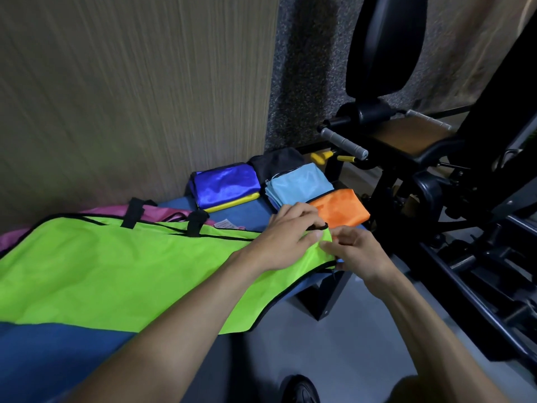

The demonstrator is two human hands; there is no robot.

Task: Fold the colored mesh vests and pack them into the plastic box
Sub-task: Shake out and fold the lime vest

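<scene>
In the head view, a lime-green vest [122,266] lies spread flat across the blue surface [52,356], filling the left and centre of the frame. Its black-trimmed right end reaches the right edge of the surface at centre frame, and its lower right corner hangs over that edge. Two black straps [134,212] stand along its upper edge. The left hand [286,237] lies on the vest's right end with fingers curled, pinching the black trim at the upper corner. The right hand [356,251], just beside it, has its fingers curled on the fabric at the same end; the two hands nearly touch.

Above the green vest, a strip of pink vest [171,212] shows from under it along the wooden wall panel [130,91], which closes off the upper left. Further up the surface lie folded pieces, one of each: royal blue [226,184] over a yellow edge [232,203], black [276,162], light blue [299,184] and orange [340,209]. The orange one sits at the surface's right edge, just above the left hand.

Right of the surface the grey floor [334,359] is open in the lower centre. A black exercise machine [436,175] fills the right side, close to the surface's far right corner. A dark shoe [299,389] shows at the bottom edge. No plastic box can be made out.
</scene>
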